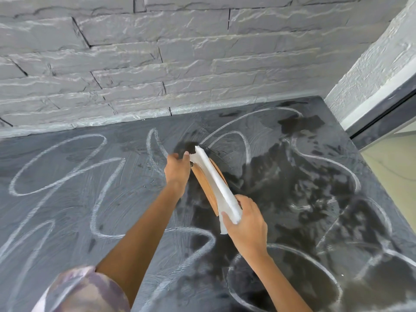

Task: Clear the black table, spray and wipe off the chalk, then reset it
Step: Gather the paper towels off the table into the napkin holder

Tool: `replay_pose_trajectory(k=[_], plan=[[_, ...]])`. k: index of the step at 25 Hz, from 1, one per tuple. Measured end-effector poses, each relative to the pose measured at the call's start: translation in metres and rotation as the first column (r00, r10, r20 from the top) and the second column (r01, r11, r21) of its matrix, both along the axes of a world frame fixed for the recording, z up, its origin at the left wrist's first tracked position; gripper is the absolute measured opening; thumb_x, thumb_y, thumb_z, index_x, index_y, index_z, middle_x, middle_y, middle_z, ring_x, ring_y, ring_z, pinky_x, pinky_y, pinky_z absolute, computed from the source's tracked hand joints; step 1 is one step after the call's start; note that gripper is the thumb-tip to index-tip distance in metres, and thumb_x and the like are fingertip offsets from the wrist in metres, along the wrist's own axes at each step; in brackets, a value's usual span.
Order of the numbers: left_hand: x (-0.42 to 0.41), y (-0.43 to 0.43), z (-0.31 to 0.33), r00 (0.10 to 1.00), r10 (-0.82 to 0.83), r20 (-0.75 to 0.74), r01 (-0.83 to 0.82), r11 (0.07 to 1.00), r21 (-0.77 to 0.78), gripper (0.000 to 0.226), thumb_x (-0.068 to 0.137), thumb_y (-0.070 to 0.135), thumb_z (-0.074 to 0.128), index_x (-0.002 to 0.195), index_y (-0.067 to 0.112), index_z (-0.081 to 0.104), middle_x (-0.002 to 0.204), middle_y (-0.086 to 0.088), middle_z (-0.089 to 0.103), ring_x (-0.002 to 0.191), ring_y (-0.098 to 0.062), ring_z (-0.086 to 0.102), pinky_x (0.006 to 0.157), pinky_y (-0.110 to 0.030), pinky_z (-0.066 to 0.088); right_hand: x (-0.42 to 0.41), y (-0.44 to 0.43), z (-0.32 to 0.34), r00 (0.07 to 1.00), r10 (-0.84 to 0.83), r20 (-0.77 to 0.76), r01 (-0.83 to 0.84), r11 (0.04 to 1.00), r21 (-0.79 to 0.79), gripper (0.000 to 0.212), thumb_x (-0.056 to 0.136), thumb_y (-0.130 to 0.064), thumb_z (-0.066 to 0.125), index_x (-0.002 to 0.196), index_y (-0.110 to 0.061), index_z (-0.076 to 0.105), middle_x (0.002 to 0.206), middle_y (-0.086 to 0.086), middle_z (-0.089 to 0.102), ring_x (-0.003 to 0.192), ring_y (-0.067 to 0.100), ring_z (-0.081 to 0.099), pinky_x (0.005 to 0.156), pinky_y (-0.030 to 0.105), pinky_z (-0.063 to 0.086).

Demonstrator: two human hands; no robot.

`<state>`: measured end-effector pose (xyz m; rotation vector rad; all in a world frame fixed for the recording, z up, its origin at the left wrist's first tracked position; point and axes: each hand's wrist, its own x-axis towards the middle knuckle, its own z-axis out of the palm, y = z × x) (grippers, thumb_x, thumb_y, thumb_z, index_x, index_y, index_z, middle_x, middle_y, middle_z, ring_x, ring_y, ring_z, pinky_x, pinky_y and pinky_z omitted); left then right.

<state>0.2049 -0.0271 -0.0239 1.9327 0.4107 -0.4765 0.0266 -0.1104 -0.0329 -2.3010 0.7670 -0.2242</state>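
Note:
The black table fills the lower view, covered in looping white chalk lines, with dark wet patches across its right half. Above the table's middle I hold a folded white paper towel stretched between both hands, with an orange cloth or pad under it. My left hand pinches the far end. My right hand grips the near end. The towel is tilted and lifted off the surface.
A grey stone-brick wall runs along the table's far edge. At the right, a rough white pillar and a dark window frame border the table's right edge. A patterned sleeve shows at the bottom left.

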Motion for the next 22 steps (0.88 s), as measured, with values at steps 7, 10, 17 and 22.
replay_pose_trajectory(k=[7, 10, 17, 22], plan=[[-0.08, 0.008, -0.016, 0.992, 0.123, -0.003, -0.119, 0.957, -0.264, 0.034, 0.097, 0.046, 0.035, 0.1, 0.025, 0.061, 0.112, -0.003, 0.064, 0.104, -0.023, 0.06, 0.097, -0.045, 0.047, 0.033, -0.021, 0.035, 0.987, 0.118, -0.113, -0.12, 0.993, -0.005, 0.066, 0.073, -0.057, 0.064, 0.128, -0.023, 0.047, 0.125, -0.009, 0.053, 0.117, 0.012, 0.048, 0.092, 0.033, 0.042], [-0.096, 0.002, -0.001, 0.999, 0.037, -0.035, -0.048, 0.925, -0.378, 0.046, 0.098, 0.052, 0.02, 0.11, 0.032, 0.06, 0.109, 0.005, 0.064, 0.1, -0.014, 0.06, 0.089, -0.032, 0.047, 0.055, -0.023, 0.03, 0.94, 0.238, -0.243, -0.215, 0.969, 0.12, 0.047, 0.073, -0.053, 0.066, 0.105, -0.021, 0.058, 0.099, -0.003, 0.065, 0.094, 0.02, 0.062, 0.079, 0.038, 0.052], [-0.13, 0.014, 0.032, 0.998, -0.017, 0.055, 0.037, 0.919, -0.394, 0.061, 0.091, 0.062, 0.009, 0.133, 0.038, 0.045, 0.097, 0.017, 0.063, 0.087, 0.004, 0.06, 0.075, -0.014, 0.046, 0.043, -0.007, 0.04, 0.958, 0.287, 0.014, -0.284, 0.94, 0.188, 0.019, 0.077, -0.032, 0.07, 0.078, -0.016, 0.06, 0.069, -0.003, 0.062, 0.067, 0.018, 0.061, 0.06, 0.034, 0.051], [-0.173, 0.058, 0.069, 0.969, 0.17, 0.179, -0.063, 0.872, -0.485, 0.064, 0.079, 0.071, 0.013, 0.124, 0.046, 0.051, 0.103, 0.024, 0.064, 0.097, 0.009, 0.06, 0.093, -0.019, 0.045, 0.007, 0.044, 0.075, 0.893, 0.373, 0.253, -0.419, 0.894, 0.158, 0.015, 0.082, -0.031, 0.067, 0.083, -0.015, 0.066, 0.068, -0.005, 0.066, 0.064, 0.008, 0.061, 0.062, 0.024, 0.047]])
